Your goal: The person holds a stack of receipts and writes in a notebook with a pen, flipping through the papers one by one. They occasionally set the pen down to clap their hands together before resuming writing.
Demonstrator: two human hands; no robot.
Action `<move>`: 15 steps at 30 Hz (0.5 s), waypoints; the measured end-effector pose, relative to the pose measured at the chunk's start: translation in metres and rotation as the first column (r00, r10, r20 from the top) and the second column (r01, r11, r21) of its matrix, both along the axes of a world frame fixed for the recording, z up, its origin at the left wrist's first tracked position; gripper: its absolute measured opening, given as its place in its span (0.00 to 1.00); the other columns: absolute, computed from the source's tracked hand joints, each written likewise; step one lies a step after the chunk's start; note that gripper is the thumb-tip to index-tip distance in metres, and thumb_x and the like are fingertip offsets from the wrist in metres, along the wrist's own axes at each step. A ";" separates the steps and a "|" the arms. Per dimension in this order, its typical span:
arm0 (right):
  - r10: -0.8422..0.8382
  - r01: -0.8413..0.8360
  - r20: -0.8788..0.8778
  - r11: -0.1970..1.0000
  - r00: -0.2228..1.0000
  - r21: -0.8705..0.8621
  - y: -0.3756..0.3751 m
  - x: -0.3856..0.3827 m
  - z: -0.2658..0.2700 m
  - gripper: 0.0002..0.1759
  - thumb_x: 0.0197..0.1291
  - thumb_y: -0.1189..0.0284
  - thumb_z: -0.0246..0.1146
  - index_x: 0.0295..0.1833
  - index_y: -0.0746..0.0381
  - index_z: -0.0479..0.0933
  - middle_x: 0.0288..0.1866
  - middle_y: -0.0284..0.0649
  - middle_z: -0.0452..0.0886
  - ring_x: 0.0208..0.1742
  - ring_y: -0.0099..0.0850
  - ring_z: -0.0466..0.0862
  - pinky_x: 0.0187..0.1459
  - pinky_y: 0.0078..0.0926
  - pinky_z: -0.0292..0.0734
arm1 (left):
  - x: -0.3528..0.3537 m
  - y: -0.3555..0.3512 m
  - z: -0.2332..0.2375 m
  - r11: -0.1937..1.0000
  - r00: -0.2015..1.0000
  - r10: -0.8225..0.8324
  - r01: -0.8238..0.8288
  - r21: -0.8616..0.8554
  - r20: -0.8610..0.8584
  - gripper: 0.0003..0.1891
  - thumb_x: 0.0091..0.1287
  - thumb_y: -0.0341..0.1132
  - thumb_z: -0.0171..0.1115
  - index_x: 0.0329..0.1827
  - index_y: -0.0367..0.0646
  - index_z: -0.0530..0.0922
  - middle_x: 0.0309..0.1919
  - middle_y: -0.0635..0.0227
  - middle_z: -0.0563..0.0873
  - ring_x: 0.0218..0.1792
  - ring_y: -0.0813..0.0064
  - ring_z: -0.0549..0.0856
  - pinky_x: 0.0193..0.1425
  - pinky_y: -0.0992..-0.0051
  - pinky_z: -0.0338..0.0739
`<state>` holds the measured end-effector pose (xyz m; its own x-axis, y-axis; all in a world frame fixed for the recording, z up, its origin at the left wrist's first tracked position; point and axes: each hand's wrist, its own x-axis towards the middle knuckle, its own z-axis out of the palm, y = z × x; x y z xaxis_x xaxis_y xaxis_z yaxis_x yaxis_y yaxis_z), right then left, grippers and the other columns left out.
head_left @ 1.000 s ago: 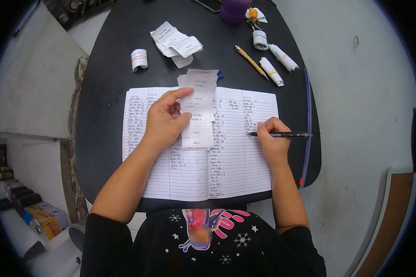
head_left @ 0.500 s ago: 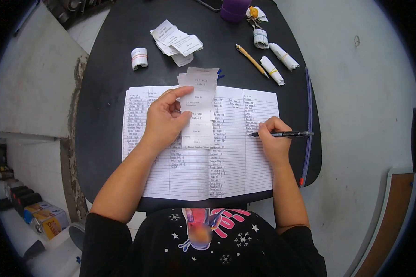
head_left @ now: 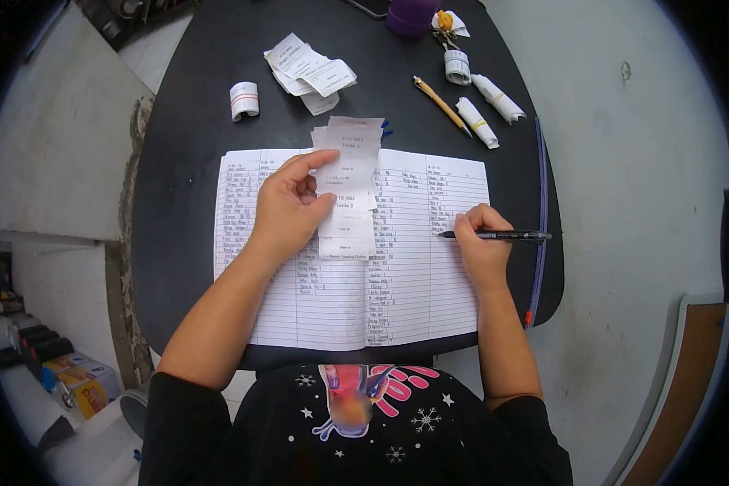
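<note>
An open lined notebook with columns of handwriting lies on the black table. My left hand is closed on a stack of printed receipts, pinched between thumb and fingers over the middle of the notebook. Part of the left page is hidden under that hand and the receipts. In my right hand is a black pen, its tip at the last written line of the right page's outer column. The fingers of the right hand are wrapped round the pen.
Loose receipts lie in a pile beyond the notebook, beside a curled paper roll. At the back right are a wooden-coloured pen, rolled papers, keys and a purple object. A blue strip runs along the right edge.
The pen tip has shifted very slightly right along its line. My left hand and the receipts stay practically in place.
</note>
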<state>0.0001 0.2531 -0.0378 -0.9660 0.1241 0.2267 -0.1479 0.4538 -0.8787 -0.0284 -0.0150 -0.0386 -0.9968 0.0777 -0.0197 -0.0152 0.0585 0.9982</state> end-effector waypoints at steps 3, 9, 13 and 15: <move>0.005 -0.005 -0.007 1.000 1.000 0.011 0.000 0.000 0.000 0.15 0.53 0.80 0.62 0.19 0.62 0.66 0.15 0.29 0.68 0.19 0.16 0.66 0.23 0.20 0.60 | 0.000 0.000 0.001 1.000 1.000 0.002 -0.002 -0.002 -0.001 0.27 0.55 0.14 0.59 0.61 0.37 0.74 0.40 0.67 0.80 0.35 0.87 0.79 0.39 0.88 0.78; -0.027 0.027 -0.004 1.000 1.000 -0.014 0.001 -0.001 0.000 0.15 0.53 0.80 0.62 0.19 0.62 0.66 0.15 0.29 0.68 0.19 0.17 0.66 0.23 0.20 0.60 | 0.000 0.001 0.003 1.000 1.000 0.006 -0.006 0.001 0.014 0.28 0.54 0.14 0.59 0.61 0.37 0.74 0.40 0.68 0.80 0.33 0.88 0.79 0.38 0.88 0.78; -0.038 0.038 -0.018 0.999 0.999 0.016 0.000 0.000 0.000 0.15 0.53 0.80 0.62 0.19 0.62 0.66 0.16 0.29 0.68 0.19 0.17 0.65 0.23 0.20 0.60 | 0.000 0.000 -0.001 1.000 1.000 0.005 -0.005 -0.010 0.009 0.28 0.54 0.14 0.59 0.61 0.37 0.74 0.39 0.68 0.80 0.33 0.88 0.79 0.38 0.89 0.78; -0.015 0.015 -0.001 1.000 1.000 0.019 0.002 0.000 0.001 0.15 0.53 0.80 0.62 0.19 0.62 0.66 0.16 0.29 0.68 0.20 0.17 0.65 0.23 0.20 0.60 | 0.000 0.001 0.001 1.000 1.000 0.006 -0.006 0.005 0.018 0.28 0.54 0.14 0.59 0.61 0.37 0.74 0.39 0.68 0.79 0.33 0.89 0.79 0.38 0.89 0.77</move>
<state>0.0000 0.2546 -0.0370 -0.9638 0.1347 0.2303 -0.1418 0.4723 -0.8700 -0.0286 -0.0143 -0.0372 -0.9967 0.0722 -0.0375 -0.0337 0.0529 0.9980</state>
